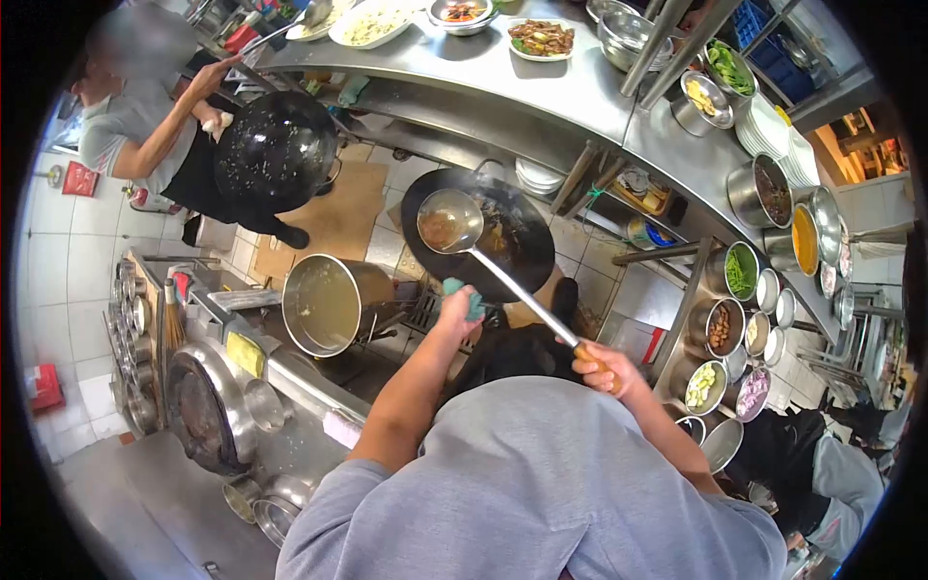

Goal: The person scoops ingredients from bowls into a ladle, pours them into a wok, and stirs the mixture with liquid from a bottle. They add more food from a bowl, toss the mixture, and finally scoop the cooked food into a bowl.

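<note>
Ladle [450, 221] over wok [522, 253], handle in right hand [604, 367].

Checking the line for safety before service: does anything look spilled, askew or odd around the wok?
Nothing is visibly spilled. The left hand holds the wok tipped steeply through a teal cloth, while the right hand holds a sauce-filled ladle over it.

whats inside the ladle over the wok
The ladle, held in the right hand, carries a brownish-orange sauce or liquid with some darker bits. Its bowl covers part of the wok beneath, so whatever lies there cannot be seen.
</note>
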